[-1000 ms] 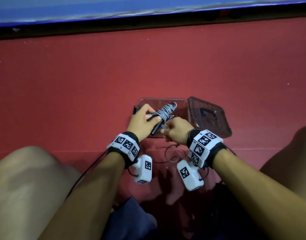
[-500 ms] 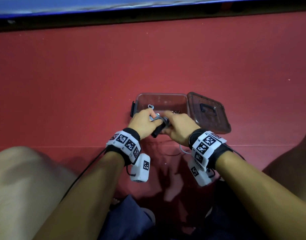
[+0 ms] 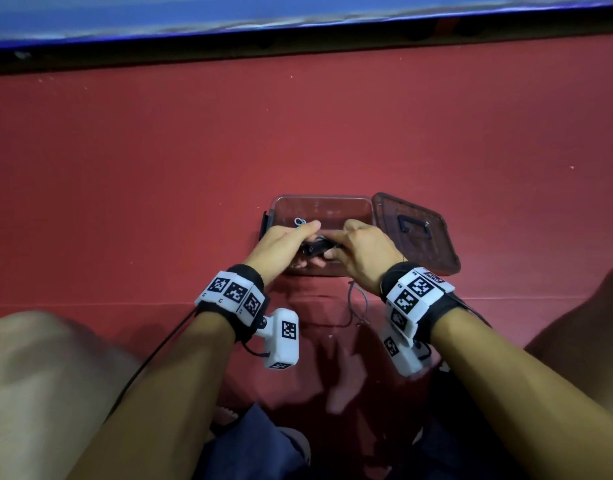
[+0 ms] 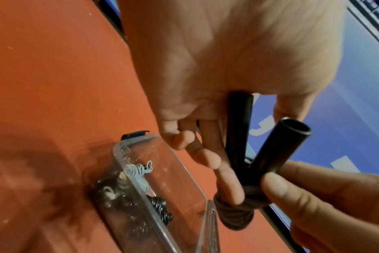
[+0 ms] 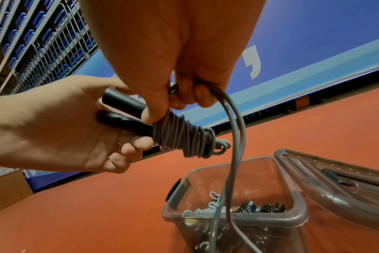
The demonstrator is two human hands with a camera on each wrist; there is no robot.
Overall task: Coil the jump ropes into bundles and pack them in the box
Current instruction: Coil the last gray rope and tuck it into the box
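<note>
In the head view, both hands meet at the centre of the frame over a clear plastic rectangular box (image 3: 320, 206) that sits on the red floor (image 3: 159, 161), its clear lid with a dark handle (image 3: 416, 230) lying just to the right of it. The left hand (image 5: 52, 126) has its grip clenched around the two black cylindrical handles (image 5: 123, 111) of a grey jump rope (image 5: 182, 135), whose cord is wound in tight turns around the handles' ends. The right hand (image 5: 173, 56) pinches the free length of that same grey cord at its curled fingers, and the loose cord (image 5: 236, 137) hangs in a loop from them toward the lower middle of the right wrist frame, across the open box. In the left wrist view, the handles (image 4: 270, 154) splay apart in a V. Already inside the box lie a pale blue coiled rope bundle (image 4: 138, 172) and a dark coiled bundle (image 4: 160, 208).
</note>
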